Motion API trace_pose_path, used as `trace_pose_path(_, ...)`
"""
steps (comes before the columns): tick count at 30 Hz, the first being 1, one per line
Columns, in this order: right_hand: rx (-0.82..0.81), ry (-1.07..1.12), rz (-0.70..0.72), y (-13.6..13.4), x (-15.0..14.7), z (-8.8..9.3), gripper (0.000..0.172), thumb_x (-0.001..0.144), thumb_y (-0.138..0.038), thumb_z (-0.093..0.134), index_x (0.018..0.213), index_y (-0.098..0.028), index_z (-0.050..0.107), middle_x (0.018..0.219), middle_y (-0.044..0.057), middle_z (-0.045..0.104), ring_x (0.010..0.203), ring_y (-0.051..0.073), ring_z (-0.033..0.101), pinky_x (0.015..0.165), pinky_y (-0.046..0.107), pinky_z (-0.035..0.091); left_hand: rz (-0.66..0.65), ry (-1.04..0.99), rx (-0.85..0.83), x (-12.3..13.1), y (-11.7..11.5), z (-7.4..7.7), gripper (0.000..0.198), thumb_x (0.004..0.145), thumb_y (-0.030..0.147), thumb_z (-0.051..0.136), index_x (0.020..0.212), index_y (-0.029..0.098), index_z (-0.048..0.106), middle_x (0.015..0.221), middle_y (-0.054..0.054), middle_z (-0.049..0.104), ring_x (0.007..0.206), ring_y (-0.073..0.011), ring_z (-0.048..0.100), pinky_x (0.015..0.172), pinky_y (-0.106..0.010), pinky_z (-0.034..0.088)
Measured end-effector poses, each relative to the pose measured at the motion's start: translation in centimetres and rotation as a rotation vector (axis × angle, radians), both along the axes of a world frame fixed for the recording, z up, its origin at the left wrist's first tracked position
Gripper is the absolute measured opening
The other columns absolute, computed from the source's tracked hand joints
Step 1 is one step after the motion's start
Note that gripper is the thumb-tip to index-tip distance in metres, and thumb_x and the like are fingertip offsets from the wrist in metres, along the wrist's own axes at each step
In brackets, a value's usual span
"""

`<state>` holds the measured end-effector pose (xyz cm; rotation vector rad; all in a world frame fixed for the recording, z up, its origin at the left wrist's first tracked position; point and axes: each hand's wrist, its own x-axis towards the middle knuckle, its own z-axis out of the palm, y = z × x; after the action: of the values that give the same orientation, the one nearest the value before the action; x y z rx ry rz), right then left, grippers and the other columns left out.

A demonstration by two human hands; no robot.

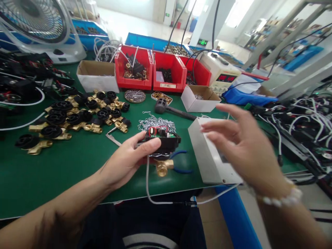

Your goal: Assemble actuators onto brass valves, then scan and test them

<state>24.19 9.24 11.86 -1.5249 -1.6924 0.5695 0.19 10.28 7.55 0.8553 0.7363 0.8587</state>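
My left hand grips a black valve assembly with a small circuit board and red wires on top and a brass fitting below; a grey cable hangs from it over the table edge. My right hand hovers open, fingers spread and a little blurred, above a white box at the table's right end. It holds nothing. Blue-handled pliers lie under the assembly. A pile of small wire clips sits just behind it.
Several brass valves with black caps cover the green mat at left. Behind stand red bins, cardboard boxes, a rubber mallet, a power supply and a fan. Cabled parts pile at right.
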Motion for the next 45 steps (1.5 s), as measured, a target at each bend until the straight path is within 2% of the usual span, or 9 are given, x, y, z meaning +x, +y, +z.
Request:
trace_pose_path(2,0.080,-0.231,-0.174,2.6,3.1,0.3,0.051,0.081,-0.047,0.069,0.123,-0.020,0.058,0.097,0.008,0.073,0.090,0.025,0.069,0.087,0.042,0.054,0.030,0.040,0.023,-0.7,1.1,0.0,0.044,0.082,0.044,0.075,0.114,0.015,0.066,0.105,-0.009,0.073,0.093,-0.0223,0.070,0.075,-0.026,0.057)
trace_pose_path(6,-0.232,-0.372,-0.053,5.5,6.4,-0.7,0.040,0.073,-0.060,0.060,0.077,-0.021,0.069,0.086,0.008,0.073,0.082,0.027,0.067,0.081,0.042,0.052,0.088,-0.023,0.010,-2.0,2.3,-0.6,0.039,0.083,0.048,0.073,0.108,0.018,0.071,0.096,-0.005,0.074,0.084,-0.0180,0.070,0.071,-0.023,0.057)
trace_pose_path(11,-0.280,-0.395,-0.230,5.6,6.4,-1.9,0.042,0.069,-0.059,0.054,0.081,-0.022,0.071,0.092,0.008,0.074,0.085,0.029,0.066,0.080,0.040,0.051,0.127,-0.228,-0.092,-2.4,2.3,-1.5,0.030,0.087,0.047,0.068,0.106,0.024,0.074,0.092,-0.002,0.075,0.077,-0.0134,0.068,0.077,-0.022,0.057)
trace_pose_path(17,-0.312,-0.364,-0.363,6.6,6.4,-1.9,0.046,0.060,-0.063,0.043,0.061,-0.025,0.069,0.086,0.010,0.074,0.093,0.034,0.067,0.096,0.045,0.048,0.147,-0.235,-0.123,-2.5,2.3,-1.3,0.031,0.088,0.046,0.067,0.105,0.022,0.074,0.094,-0.003,0.075,0.081,-0.0154,0.068,0.078,-0.024,0.057)
trace_pose_path(24,-0.392,-0.361,-0.416,6.8,7.8,-3.0,0.051,0.047,-0.070,0.058,0.075,-0.030,0.073,0.093,0.004,0.075,0.098,0.037,0.065,0.092,0.048,0.050,0.161,-0.213,-0.144,-2.6,2.2,-1.0,0.034,0.086,0.050,0.068,0.100,0.020,0.074,0.090,-0.003,0.073,0.076,-0.0144,0.067,0.071,-0.022,0.056)
trace_pose_path(29,-0.385,-0.409,-0.336,6.9,8.7,-3.3,0.056,0.052,-0.075,0.060,0.084,-0.031,0.073,0.098,0.002,0.075,0.095,0.034,0.065,0.085,0.045,0.052,0.164,-0.215,-0.143,-2.6,2.2,-1.0,0.034,0.085,0.051,0.068,0.100,0.020,0.073,0.087,-0.002,0.073,0.074,-0.0135,0.067,0.066,-0.019,0.054)
trace_pose_path(32,-0.428,-0.429,-0.283,7.2,8.3,-2.7,0.059,0.050,-0.077,0.058,0.081,-0.029,0.073,0.093,0.004,0.075,0.086,0.034,0.067,0.075,0.045,0.053,0.170,-0.202,-0.146,-2.7,2.2,-1.1,0.036,0.086,0.051,0.068,0.103,0.020,0.072,0.089,-0.003,0.073,0.078,-0.0149,0.068,0.074,-0.023,0.056)
trace_pose_path(38,-0.396,-0.454,-0.313,7.1,7.3,-2.2,0.043,0.060,-0.063,0.058,0.083,-0.029,0.073,0.097,0.006,0.076,0.091,0.035,0.068,0.078,0.044,0.052,0.175,-0.212,-0.156,-2.7,2.2,-1.1,0.035,0.088,0.049,0.066,0.105,0.019,0.071,0.091,-0.004,0.074,0.081,-0.0171,0.069,0.079,-0.027,0.056)
trace_pose_path(45,-0.402,-0.454,-0.310,6.8,7.2,-2.4,0.042,0.059,-0.062,0.059,0.082,-0.030,0.072,0.097,0.005,0.075,0.090,0.034,0.067,0.079,0.042,0.051,0.173,-0.232,-0.145,-2.7,2.2,-1.2,0.032,0.088,0.047,0.067,0.105,0.021,0.072,0.094,-0.003,0.074,0.082,-0.0148,0.069,0.078,-0.023,0.056)
